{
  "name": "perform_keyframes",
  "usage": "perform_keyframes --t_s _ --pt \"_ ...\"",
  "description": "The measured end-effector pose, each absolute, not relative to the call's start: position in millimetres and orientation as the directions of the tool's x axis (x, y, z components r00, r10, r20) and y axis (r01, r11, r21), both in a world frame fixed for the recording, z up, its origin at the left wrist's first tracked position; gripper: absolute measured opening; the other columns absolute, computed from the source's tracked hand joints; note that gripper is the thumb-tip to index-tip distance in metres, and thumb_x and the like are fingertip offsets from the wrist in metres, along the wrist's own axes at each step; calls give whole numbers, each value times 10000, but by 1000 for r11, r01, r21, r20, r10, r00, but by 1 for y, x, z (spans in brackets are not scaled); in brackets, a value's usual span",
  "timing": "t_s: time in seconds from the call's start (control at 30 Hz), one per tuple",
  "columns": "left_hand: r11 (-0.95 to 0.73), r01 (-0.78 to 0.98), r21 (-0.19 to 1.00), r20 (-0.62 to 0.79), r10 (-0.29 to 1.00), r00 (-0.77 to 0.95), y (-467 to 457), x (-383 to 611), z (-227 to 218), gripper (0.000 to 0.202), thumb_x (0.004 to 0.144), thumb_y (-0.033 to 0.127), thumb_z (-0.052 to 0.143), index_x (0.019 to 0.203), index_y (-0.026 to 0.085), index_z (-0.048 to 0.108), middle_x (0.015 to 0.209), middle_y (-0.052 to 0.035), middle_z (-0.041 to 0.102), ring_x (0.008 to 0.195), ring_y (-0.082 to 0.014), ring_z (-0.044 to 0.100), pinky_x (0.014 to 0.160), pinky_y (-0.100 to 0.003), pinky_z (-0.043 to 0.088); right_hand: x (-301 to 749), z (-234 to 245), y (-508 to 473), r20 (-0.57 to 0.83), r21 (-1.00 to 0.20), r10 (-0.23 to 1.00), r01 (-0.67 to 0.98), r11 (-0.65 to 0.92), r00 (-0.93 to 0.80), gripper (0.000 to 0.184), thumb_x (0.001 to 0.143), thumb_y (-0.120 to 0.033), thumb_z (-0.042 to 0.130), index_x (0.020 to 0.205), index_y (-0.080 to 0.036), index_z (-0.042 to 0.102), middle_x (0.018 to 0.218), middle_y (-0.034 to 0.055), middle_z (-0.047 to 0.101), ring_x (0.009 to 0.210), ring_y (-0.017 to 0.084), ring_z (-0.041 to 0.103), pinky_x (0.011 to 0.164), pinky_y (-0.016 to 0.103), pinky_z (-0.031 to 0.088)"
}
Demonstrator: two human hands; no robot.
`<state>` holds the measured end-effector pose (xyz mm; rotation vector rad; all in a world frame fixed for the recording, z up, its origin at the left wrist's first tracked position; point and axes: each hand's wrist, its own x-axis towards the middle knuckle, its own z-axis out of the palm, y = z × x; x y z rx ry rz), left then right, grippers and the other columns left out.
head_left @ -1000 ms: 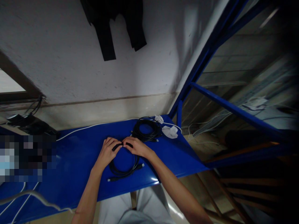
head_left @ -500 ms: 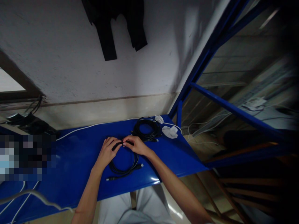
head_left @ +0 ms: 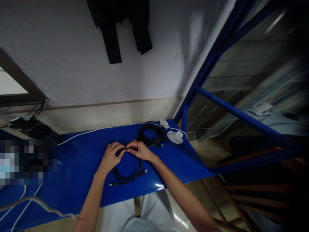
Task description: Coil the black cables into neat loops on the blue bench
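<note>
A coiled black cable lies on the blue table in front of me, its two plug ends pointing toward the table's near edge. At the coil's far side, my left hand pinches the bundled cable between thumb and fingers. Close beside it my right hand pinches the same stretch, the fingertips of both hands nearly meeting. A short dark piece shows between the fingertips, too small to make out. Behind my right hand rests a second, thicker coil of black cable.
Crumpled white scraps lie at the table's right end. A white cord runs along the back by the wall. Blue frame bars rise at the right. Dark gear stands at the back left; white cables cross the front left.
Both hands stay at the coil's far side, with only slight finger movement. The fingertips have drawn slightly apart, showing more of the dark piece between them.
</note>
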<state>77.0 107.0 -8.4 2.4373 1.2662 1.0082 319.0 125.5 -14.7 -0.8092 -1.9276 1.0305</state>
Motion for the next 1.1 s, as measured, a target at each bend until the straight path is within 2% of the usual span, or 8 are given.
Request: perform_keyframes --t_s 0.17,0.4,0.63,0.9,1.1 --pt "-610 639 468 483 782 393 106 79 -5 76 1050 314 681 1062 255 728 1037 -56 729 989 -238 699 912 -424 506 319 -14 125 333 -870 806 170 462 -490 228 1048 -395 708 1119 -192 783 1092 91 807 954 215 757 923 351 607" --pt "-662 592 459 533 739 412 104 81 -4 142 1076 272 632 1153 279 751 1146 -83 720 1095 -255 693 1002 -460 529 320 -11 124 345 -846 789 196 496 -508 187 1059 -339 685 1146 -195 766 1110 83 803 981 214 748 947 352 593" --pt "-667 568 482 534 737 414 104 84 -5 137 1071 253 620 1088 264 756 1101 -83 727 1065 -247 697 988 -462 543 319 -9 121 340 -828 788 234 509 -513 182 1072 -361 667 1145 -209 738 1077 62 791 960 204 737 937 329 585" --pt "-668 534 518 494 743 451 102 86 -3 123 1039 202 623 1060 263 729 1137 -82 719 1098 -253 692 1037 -474 534 319 -5 123 396 -791 736 203 577 -549 183 1072 -388 680 1034 -212 716 1177 108 760 1084 231 720 1028 380 567" --pt "-657 539 526 466 754 464 104 88 -7 88 1020 314 727 1084 254 716 1152 -88 719 1103 -270 680 1032 -480 528 320 -6 124 432 -777 736 199 597 -522 220 1058 -414 702 995 -205 724 1092 99 743 1032 230 702 986 380 563"
